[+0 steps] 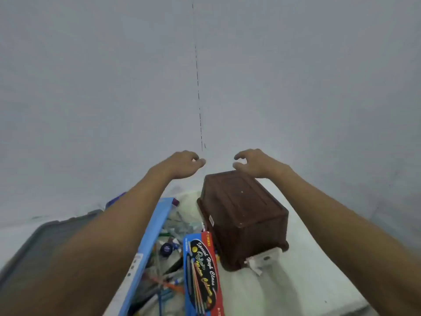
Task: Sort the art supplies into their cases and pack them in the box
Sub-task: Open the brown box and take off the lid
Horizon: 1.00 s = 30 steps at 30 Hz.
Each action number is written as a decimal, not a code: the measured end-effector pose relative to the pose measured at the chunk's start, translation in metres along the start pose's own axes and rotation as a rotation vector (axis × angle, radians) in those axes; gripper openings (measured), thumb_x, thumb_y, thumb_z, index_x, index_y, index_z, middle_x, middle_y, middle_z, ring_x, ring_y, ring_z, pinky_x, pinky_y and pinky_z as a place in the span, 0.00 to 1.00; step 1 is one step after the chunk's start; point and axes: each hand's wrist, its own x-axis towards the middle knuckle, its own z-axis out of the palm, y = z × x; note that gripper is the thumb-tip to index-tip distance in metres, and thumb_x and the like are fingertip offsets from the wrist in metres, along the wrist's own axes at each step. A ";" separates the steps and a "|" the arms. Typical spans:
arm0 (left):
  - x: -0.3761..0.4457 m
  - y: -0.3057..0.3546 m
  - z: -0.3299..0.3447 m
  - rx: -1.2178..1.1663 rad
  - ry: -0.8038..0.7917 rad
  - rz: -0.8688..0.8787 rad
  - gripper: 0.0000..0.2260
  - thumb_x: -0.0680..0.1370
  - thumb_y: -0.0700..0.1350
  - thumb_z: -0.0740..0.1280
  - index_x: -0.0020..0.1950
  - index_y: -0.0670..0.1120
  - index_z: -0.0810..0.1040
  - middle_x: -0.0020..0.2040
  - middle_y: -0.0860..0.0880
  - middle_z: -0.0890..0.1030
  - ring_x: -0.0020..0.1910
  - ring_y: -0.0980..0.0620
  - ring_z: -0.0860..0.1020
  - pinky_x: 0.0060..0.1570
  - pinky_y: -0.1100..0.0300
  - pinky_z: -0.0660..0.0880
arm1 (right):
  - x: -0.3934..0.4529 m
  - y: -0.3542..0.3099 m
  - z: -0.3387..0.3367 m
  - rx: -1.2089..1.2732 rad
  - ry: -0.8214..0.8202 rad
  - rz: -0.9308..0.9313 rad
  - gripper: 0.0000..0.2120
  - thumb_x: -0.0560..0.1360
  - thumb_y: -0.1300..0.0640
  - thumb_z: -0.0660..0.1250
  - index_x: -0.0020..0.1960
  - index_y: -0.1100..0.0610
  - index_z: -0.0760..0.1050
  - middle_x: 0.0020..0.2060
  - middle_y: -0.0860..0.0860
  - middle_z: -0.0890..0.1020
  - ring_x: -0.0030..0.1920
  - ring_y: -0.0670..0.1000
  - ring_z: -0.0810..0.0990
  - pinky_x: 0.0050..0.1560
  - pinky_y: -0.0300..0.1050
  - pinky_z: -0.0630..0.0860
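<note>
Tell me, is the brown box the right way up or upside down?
Upside down. The brown box shows its flat bottom on top, and its wider rim sits down on the white surface.

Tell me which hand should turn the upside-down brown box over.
Probably the right hand: it hovers over the far end of the brown box, fingers curled, empty. The left hand hangs off to the box's left, above the table.

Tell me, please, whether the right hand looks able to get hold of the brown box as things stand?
Probably yes. The right hand hovers empty, fingers loosely curled, just past the far end of the upturned brown box, and nothing lies between them. The box's right side also looks free; the paint carton crowds only its left.
</note>
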 end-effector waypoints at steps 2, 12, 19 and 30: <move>0.003 0.011 0.037 -0.045 -0.040 -0.055 0.24 0.81 0.59 0.55 0.70 0.45 0.70 0.70 0.46 0.71 0.68 0.47 0.69 0.64 0.56 0.64 | -0.007 0.031 0.014 -0.020 -0.031 -0.007 0.20 0.78 0.49 0.61 0.66 0.57 0.73 0.65 0.54 0.75 0.67 0.54 0.71 0.66 0.44 0.65; 0.010 0.050 0.139 -0.376 0.192 -0.353 0.30 0.74 0.62 0.62 0.73 0.54 0.62 0.66 0.48 0.72 0.66 0.47 0.71 0.65 0.53 0.68 | 0.010 0.130 0.046 0.187 -0.205 -0.103 0.27 0.78 0.47 0.61 0.74 0.56 0.62 0.70 0.55 0.68 0.70 0.54 0.66 0.69 0.45 0.61; 0.009 0.062 0.142 -0.509 0.168 -0.505 0.33 0.75 0.61 0.64 0.76 0.60 0.54 0.65 0.54 0.72 0.63 0.48 0.74 0.62 0.52 0.72 | 0.015 0.140 0.054 0.445 -0.312 -0.059 0.33 0.77 0.42 0.62 0.77 0.50 0.54 0.73 0.50 0.66 0.71 0.52 0.66 0.67 0.43 0.63; 0.027 0.105 0.115 -0.602 0.411 -0.349 0.41 0.72 0.58 0.71 0.77 0.58 0.49 0.70 0.50 0.70 0.67 0.52 0.71 0.63 0.58 0.68 | 0.016 0.149 -0.006 0.632 0.056 -0.148 0.43 0.66 0.44 0.77 0.74 0.45 0.58 0.57 0.42 0.76 0.58 0.44 0.76 0.57 0.40 0.74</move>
